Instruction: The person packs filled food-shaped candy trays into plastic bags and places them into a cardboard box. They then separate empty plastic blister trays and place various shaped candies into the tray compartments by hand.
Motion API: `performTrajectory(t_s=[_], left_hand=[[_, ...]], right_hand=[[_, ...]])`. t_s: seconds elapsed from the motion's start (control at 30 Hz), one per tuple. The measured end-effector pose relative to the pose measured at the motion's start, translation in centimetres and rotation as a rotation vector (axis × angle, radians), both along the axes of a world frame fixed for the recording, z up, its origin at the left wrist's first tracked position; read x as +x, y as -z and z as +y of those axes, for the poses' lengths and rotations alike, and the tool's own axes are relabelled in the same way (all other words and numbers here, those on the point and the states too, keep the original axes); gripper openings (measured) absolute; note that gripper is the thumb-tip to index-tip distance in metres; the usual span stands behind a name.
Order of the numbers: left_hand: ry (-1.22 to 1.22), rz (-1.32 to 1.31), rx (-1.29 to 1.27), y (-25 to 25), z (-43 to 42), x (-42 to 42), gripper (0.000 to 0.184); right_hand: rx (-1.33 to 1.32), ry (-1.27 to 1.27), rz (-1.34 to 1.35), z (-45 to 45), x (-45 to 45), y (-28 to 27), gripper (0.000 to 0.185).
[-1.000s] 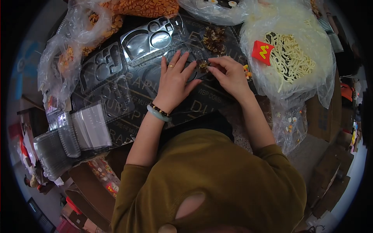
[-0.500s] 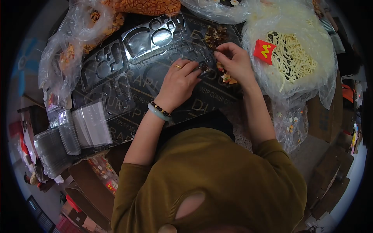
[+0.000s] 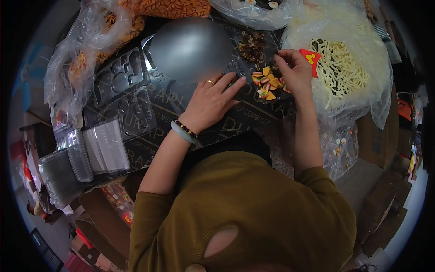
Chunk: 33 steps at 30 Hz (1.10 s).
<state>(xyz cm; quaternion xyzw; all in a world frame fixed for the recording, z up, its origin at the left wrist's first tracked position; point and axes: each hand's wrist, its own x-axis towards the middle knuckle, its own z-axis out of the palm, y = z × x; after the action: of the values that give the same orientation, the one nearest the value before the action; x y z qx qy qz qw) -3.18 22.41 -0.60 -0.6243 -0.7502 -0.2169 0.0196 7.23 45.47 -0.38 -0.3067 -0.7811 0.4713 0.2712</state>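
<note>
Small work with loose pieces seems in hand: the right hand [image 3: 297, 75] is poised beside a little pile of yellow, red and green coloured pieces [image 3: 272, 84], thumb and forefinger drawn nearly together, though whether they grip anything I cannot tell. The left hand [image 3: 210, 99], at the pile's 8 to 9 o'clock, lies half open, fingers partly spread; its grip is unclear beside a blurred patch. Handling such jumbled bits would, I judge, call for a light, narrow pinch. Brown-gold pieces [image 3: 251, 45] lie at 11 o'clock, a clear moulded tray [image 3: 122, 70] at 9. At 2 o'clock, a red packet [image 3: 313, 58] bears a yellow M-like mark, against a bag of pale strands [image 3: 346, 68]. The dark covering on the counter [image 3: 253, 106] reads "DU", "RAPI" and "COMBI", partly cut off; no whole brand name is legible.
</note>
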Motion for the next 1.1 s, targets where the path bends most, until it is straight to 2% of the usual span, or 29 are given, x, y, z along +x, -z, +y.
performTrajectory(t_s=[0.1,0.3,0.47,0.57,0.67,0.7,0.8,0.83,0.93,1.0,1.1], left_hand=[[0.021,0.011,-0.029,0.0,0.1,0.2,0.054],[0.008,0.094,-0.104,0.6,0.3,0.4,0.056],[0.044,-0.05,0.06,0.6,-0.5,0.1,0.053],[-0.109,-0.155,0.207,-1.0,-1.4,-0.8,0.051],[-0.306,-0.043,0.209,-0.6,-1.7,-4.6,0.039],[-0.305,-0.028,0.224,-0.3,-1.5,-6.0,0.036],[-0.254,-0.037,0.056,0.4,-1.2,-8.1,0.035],[-0.273,0.008,0.107,0.6,-0.9,-8.2,0.035],[-0.308,-0.118,0.104,0.0,-0.1,-7.9,0.034],[-0.304,-0.035,0.099,0.5,0.6,-8.1,0.034],[-0.296,0.016,0.124,1.3,1.2,-8.6,0.032]], right_hand=[[-0.147,-0.05,0.163,0.0,-0.3,-0.5,0.016],[-0.244,-0.223,0.085,-2.6,-2.8,-1.2,0.02],[0.004,-0.396,-0.011,-5.6,-8.8,-1.2,0.021],[0.141,-0.44,-0.024,-5.8,-12.0,-0.1,0.021],[0.325,-0.465,-0.095,-5.9,-13.4,0.3,0.019],[0.337,-0.471,-0.091,-6.0,-13.3,0.4,0.019],[0.35,-0.49,-0.102,-5.8,-12.9,0.2,0.016],[0.31,-0.47,-0.095,-5.8,-12.6,0.1,0.017],[0.218,-0.419,-0.071,-5.7,-12.0,0.1,0.017],[0.192,-0.414,-0.058,-5.9,-11.8,0.4,0.017],[0.442,-0.396,-0.013,-5.9,-11.7,1.4,0.014]])
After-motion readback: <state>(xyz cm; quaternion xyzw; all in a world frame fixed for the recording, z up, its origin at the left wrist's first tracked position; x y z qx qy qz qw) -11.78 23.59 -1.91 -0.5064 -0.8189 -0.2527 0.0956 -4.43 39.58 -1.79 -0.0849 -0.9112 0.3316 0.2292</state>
